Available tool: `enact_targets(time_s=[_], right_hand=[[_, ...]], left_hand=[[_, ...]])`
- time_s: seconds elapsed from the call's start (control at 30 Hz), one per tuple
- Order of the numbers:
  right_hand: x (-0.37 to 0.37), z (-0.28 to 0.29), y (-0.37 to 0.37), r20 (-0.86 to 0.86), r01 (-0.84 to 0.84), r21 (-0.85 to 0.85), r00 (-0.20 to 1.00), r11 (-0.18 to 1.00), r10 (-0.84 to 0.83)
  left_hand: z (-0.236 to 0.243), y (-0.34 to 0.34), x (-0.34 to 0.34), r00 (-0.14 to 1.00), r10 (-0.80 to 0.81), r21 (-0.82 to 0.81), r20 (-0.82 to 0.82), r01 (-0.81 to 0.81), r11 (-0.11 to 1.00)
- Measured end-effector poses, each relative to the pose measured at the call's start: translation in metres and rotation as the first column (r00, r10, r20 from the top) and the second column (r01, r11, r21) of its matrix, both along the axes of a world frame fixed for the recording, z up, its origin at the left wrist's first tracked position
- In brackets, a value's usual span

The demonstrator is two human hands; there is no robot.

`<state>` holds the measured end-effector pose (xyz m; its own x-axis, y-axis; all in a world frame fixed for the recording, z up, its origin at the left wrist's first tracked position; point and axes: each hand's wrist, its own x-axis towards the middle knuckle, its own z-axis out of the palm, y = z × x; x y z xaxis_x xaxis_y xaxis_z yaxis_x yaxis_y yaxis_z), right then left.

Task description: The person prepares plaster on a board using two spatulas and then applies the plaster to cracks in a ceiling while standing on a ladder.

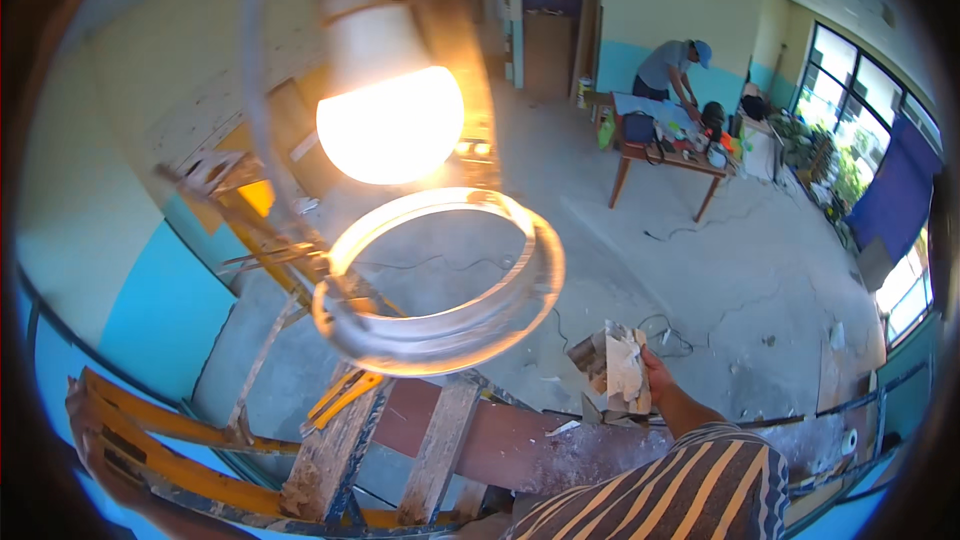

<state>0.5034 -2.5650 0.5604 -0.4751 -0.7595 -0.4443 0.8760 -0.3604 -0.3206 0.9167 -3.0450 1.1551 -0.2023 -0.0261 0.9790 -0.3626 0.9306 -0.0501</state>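
While a lit bulb (392, 125) glowed at upper centre, the right hand (652, 372) gripped a torn cardboard box (615, 368) at lower right, and the left hand (85, 420) clasped an orange rail (180, 425) at lower left.

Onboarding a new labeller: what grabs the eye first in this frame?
The lit bulb glows very close to the camera at upper centre, with a clear round ring hanging just below it. At lower right the right hand holds a torn cardboard box above worn wooden planks; the left hand grips an orange rail at the lower left edge. Far below, a person bends over a cluttered table.
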Motion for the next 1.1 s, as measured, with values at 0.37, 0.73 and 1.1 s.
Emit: enact_targets(time_s=[0.37, 0.73, 1.1], right_hand=[[0.0, 0.058, -0.004, -0.027, 0.096, 0.2, 0.995, 0.975, -0.092], [-0.003, 0.181, 0.024, -0.123, 0.356, 0.343, 0.934, 0.869, -0.335], [-0.025, 0.277, 0.016, -0.17, 0.518, 0.221, 0.855, 0.826, -0.491]], left_hand=[[-0.009, 0.009, -0.014, 0.966, -0.257, 0.391, -0.003, 0.238, 0.889], [0.024, 0.019, -0.027, 0.952, -0.279, 0.385, 0.129, 0.211, 0.898], [0.035, 0.02, -0.029, 0.878, -0.388, 0.384, 0.281, 0.268, 0.884]])
